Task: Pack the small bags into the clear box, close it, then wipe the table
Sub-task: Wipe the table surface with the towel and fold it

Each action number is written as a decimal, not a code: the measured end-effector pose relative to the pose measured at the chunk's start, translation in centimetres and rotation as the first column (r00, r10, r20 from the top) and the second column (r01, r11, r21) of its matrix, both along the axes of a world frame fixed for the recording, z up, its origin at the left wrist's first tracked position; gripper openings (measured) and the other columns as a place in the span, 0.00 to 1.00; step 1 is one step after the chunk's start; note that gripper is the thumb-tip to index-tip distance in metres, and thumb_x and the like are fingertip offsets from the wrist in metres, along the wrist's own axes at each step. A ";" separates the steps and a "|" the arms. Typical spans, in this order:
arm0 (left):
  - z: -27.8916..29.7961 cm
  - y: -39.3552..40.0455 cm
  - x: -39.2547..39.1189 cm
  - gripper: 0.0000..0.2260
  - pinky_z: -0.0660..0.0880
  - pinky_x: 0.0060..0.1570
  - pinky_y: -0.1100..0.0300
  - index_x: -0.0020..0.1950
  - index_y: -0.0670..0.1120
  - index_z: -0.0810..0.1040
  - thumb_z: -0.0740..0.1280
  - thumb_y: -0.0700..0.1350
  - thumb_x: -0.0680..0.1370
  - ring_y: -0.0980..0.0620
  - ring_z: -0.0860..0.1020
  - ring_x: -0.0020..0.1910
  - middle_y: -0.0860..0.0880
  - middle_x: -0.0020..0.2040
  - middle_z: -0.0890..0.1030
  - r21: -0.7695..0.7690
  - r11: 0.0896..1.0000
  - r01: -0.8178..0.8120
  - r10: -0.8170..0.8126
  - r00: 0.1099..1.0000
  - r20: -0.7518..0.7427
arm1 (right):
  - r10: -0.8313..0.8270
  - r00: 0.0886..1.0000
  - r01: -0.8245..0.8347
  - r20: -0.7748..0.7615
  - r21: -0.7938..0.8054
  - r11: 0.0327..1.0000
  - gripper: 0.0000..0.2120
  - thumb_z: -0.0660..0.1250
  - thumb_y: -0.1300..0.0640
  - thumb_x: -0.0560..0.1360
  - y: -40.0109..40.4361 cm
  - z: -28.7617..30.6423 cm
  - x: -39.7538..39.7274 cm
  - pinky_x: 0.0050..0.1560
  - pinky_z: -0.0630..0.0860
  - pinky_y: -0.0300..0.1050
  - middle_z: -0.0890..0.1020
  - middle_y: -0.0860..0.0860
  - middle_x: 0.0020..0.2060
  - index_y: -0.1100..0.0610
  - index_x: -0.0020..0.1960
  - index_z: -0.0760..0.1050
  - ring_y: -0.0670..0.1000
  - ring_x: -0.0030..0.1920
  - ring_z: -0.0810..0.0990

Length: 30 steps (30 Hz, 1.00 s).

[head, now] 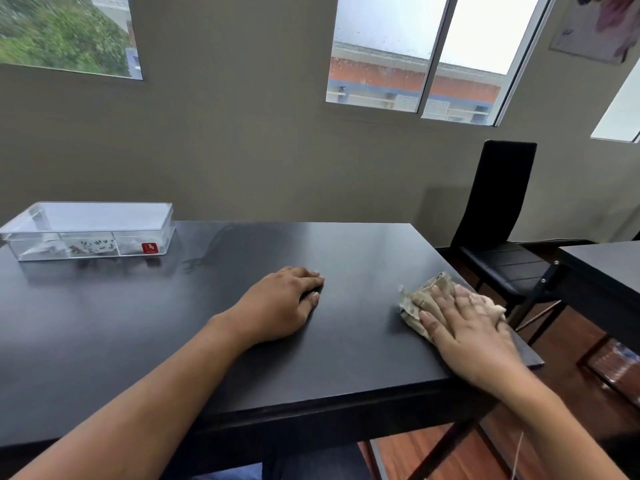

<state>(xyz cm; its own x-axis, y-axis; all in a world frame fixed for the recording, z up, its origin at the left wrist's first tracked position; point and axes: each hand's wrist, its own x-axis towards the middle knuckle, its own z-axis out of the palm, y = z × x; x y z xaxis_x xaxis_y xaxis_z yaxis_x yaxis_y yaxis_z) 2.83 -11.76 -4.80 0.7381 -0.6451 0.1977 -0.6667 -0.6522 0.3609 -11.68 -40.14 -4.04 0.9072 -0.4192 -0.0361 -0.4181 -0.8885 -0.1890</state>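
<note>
My right hand (464,327) lies flat, fingers spread and pressing down on a cloth (420,299) near the right edge of the table (207,323). The cloth is a crumpled beige rag with a faint brownish pattern, bunched into folds; part of it pokes out past my fingertips toward the table's middle and a paler tuft shows on the far side of my hand, at the table's right edge. I am not gripping it, only holding it down under an open palm.

My left hand (284,299) rests further in, near the middle of the table, palm down, empty, fingers together and relaxed, the thumb tucked beside them. My forearm runs back across the near edge toward me.

The tabletop is dark, nearly black, with a dull sheen that catches the window light.

Farther off, at the far left of the table, sits the clear box (90,230). It is long, rectangular, transparent plastic, with its lid on. A small red label is stuck low on its front wall toward the right end. Through the walls I can see thin dividers and the small bags (91,245) lying on the bottom; they look like pale packets with dark specks, though the glare makes them hard to read.

Beyond the table's right corner stands a black chair (498,216) against the grey wall.
</note>
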 end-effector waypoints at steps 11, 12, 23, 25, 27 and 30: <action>0.0 0.1 -0.1 0.22 0.61 0.75 0.56 0.77 0.52 0.69 0.56 0.53 0.83 0.54 0.66 0.75 0.55 0.76 0.69 0.007 1.000 0.011 -0.011 1.000 0.003 | 0.208 0.977 -0.207 -0.050 0.025 0.978 0.51 0.34 0.16 0.63 -2.0 0.0 0.6 0.81 0.36 0.52 0.37 0.37 0.80 0.37 0.82 0.38 0.42 0.80 0.32; 0.0 0.2 -0.1 0.22 0.61 0.75 0.56 0.77 0.52 0.69 0.56 0.54 0.83 0.54 0.66 0.75 0.55 0.76 0.69 0.008 1.000 0.011 -0.011 1.000 0.002 | 0.188 0.981 -0.187 -0.049 0.025 0.982 0.50 0.36 0.17 0.65 -2.8 0.0 1.8 0.81 0.37 0.53 0.38 0.39 0.81 0.38 0.82 0.39 0.42 0.80 0.33; 0.2 0.2 -0.1 0.21 0.62 0.74 0.56 0.76 0.51 0.70 0.57 0.53 0.84 0.54 0.66 0.74 0.54 0.76 0.70 -0.009 1.000 0.014 -0.014 1.000 0.008 | 0.084 0.996 -0.084 -0.025 -0.001 0.996 0.41 0.46 0.24 0.77 -4.8 -0.4 10.0 0.80 0.36 0.57 0.44 0.44 0.84 0.41 0.84 0.42 0.47 0.83 0.38; 0.1 0.2 -0.1 0.21 0.62 0.74 0.57 0.76 0.51 0.70 0.57 0.53 0.83 0.54 0.67 0.74 0.54 0.76 0.70 -0.017 1.000 0.016 -0.015 1.000 0.011 | 0.074 0.997 -0.074 -0.031 -0.005 0.997 0.41 0.46 0.25 0.77 -4.9 -0.1 11.0 0.80 0.36 0.58 0.45 0.45 0.84 0.42 0.84 0.42 0.48 0.83 0.39; 0.1 0.2 -0.1 0.21 0.61 0.74 0.58 0.76 0.52 0.70 0.57 0.53 0.83 0.55 0.66 0.74 0.55 0.76 0.70 -0.025 1.000 0.018 -0.018 1.000 0.007 | 0.059 0.997 -0.059 -0.041 -0.007 0.998 0.41 0.45 0.25 0.77 -4.8 0.0 11.9 0.80 0.36 0.59 0.45 0.47 0.84 0.43 0.84 0.42 0.49 0.83 0.39; 0.3 0.4 0.1 0.21 0.62 0.74 0.58 0.75 0.52 0.71 0.59 0.53 0.83 0.55 0.67 0.74 0.55 0.75 0.71 -0.041 0.999 0.026 -0.026 1.000 0.001 | 0.047 0.998 -0.048 -0.051 -0.021 0.999 0.40 0.44 0.26 0.78 -4.1 0.0 12.4 0.80 0.36 0.61 0.44 0.48 0.84 0.44 0.84 0.41 0.50 0.83 0.39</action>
<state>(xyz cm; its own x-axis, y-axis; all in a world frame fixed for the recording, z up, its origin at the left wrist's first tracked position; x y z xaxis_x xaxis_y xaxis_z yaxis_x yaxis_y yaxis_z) 2.95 -11.34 -4.48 0.7209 -0.6555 0.2251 -0.6836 -0.6190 0.3867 0.74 -44.26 -4.09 0.9234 -0.3767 -0.0732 -0.3836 -0.9115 -0.1486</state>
